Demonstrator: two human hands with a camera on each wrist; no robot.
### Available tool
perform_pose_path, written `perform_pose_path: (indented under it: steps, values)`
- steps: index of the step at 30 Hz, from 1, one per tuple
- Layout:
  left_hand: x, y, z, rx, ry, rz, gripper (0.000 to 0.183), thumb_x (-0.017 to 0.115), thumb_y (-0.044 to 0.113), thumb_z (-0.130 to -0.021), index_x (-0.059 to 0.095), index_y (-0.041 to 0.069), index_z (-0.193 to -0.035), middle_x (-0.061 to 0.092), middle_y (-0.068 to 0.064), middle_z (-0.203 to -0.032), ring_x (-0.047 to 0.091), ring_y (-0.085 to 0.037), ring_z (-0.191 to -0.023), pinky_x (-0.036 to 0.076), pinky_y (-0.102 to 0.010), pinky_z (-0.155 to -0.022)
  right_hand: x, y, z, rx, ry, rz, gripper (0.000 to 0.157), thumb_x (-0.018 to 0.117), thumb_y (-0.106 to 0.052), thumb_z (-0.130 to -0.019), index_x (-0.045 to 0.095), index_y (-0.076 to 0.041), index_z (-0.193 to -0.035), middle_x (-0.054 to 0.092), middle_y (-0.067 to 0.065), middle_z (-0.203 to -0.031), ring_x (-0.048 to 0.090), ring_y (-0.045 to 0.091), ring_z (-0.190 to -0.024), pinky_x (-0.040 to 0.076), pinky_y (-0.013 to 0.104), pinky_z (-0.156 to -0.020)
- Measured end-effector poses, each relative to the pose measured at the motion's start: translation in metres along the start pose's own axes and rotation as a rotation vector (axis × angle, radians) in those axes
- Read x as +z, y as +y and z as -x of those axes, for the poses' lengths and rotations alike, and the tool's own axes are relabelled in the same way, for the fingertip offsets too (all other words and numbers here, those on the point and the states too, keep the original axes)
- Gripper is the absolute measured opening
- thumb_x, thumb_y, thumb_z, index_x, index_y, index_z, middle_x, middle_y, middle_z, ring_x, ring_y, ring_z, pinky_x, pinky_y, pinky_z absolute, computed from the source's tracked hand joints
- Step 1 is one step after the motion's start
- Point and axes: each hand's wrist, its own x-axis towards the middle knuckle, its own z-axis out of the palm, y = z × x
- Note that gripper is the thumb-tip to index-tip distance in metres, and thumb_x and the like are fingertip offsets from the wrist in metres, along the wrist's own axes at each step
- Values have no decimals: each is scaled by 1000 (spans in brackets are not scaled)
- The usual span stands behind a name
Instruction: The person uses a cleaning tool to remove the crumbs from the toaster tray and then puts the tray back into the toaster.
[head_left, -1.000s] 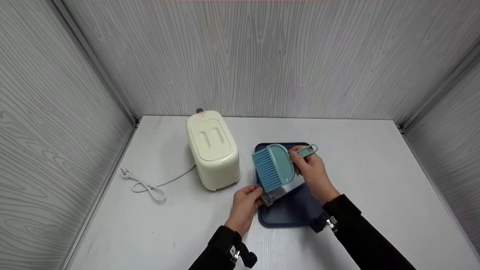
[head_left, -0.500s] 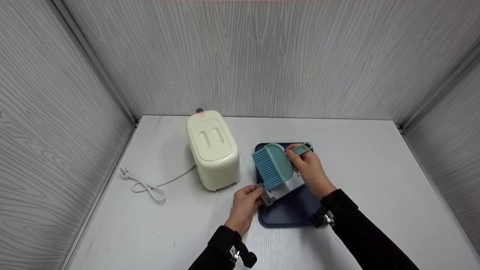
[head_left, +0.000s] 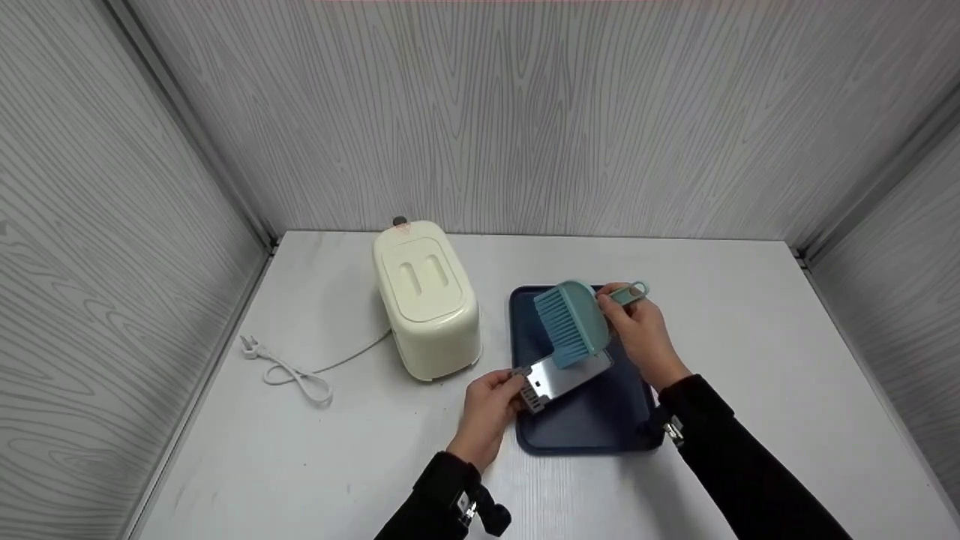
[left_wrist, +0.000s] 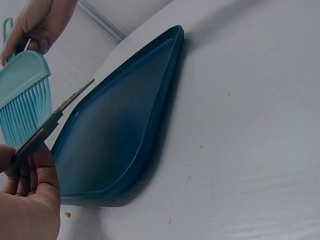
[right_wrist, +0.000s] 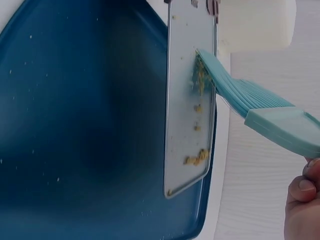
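My left hand (head_left: 489, 412) pinches the grey end of a flat metal crumb tray (head_left: 553, 378), which is held above a dark blue tray (head_left: 585, 431). In my right hand (head_left: 639, 337) is the handle of a light teal brush (head_left: 589, 315). Its bristles (right_wrist: 230, 90) touch the crumb tray's surface. Yellowish crumbs (right_wrist: 197, 157) lie on the metal, mostly toward its far end and under the bristles. From the left wrist view, the crumb tray (left_wrist: 45, 131) appears edge-on and tilted, with my left thumb above it and fingers below.
A cream toaster (head_left: 427, 300) stands left of the blue tray. Its cord (head_left: 352, 361) runs left to a white plug (head_left: 253, 348). One crumb (left_wrist: 67, 215) lies on the white table by the blue tray. Grey wood-grain panels (head_left: 480, 112) enclose the back and sides.
The brush has moved right along the crumb tray toward its far end, uncovering the metal near my left hand. My left hand stays nearly where it was.
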Motion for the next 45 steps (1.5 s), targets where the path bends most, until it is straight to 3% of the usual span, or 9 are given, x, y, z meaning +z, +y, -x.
perform_pose_path:
  steps: [9,12,20,29,37,45]
  values:
    - [-1,-1,-2,7,9,-9,31,64,9,-101,61,-12,-124,70,-11,-99,65,-13,-81,53,-27,-72,-16,5,-4,1,79,84,49,52,-48,-107,57,-10,-137,63,13,-118,57,20,-97,50,39,-85]
    - [-2,-1,-3,9,9,-6,31,64,9,-101,61,-12,-124,70,-11,-99,66,-14,-81,53,-27,-73,-21,7,-6,-3,92,99,50,51,-48,-107,57,-9,-138,63,13,-123,60,19,-103,52,36,-87]
    - [-2,-1,-2,17,11,-16,31,64,10,-101,62,-11,-124,70,-11,-101,64,-13,-83,52,-27,-74,-29,9,-5,-28,164,167,46,50,-46,-108,59,-10,-136,62,14,-106,54,19,-89,46,27,-77]
    - [-3,-2,-4,15,23,-26,34,66,12,-100,61,-11,-125,68,-8,-99,61,-12,-83,50,-25,-73,-34,10,-3,-33,169,127,47,50,-45,-109,58,-10,-139,63,16,-114,55,24,-94,44,26,-78]
    - [-3,-1,-4,15,39,-27,33,67,13,-99,62,-10,-123,67,-6,-98,60,-12,-82,50,-27,-74,-30,-20,8,-10,214,112,40,49,-31,-111,57,-2,-138,62,22,-119,54,27,-96,44,26,-79]
    - [-3,-1,-6,24,41,-6,32,66,10,-100,62,-12,-123,68,-8,-98,61,-13,-82,50,-27,-72,-24,-39,16,-60,244,104,42,50,-32,-111,57,0,-137,63,20,-118,55,19,-94,45,24,-79]
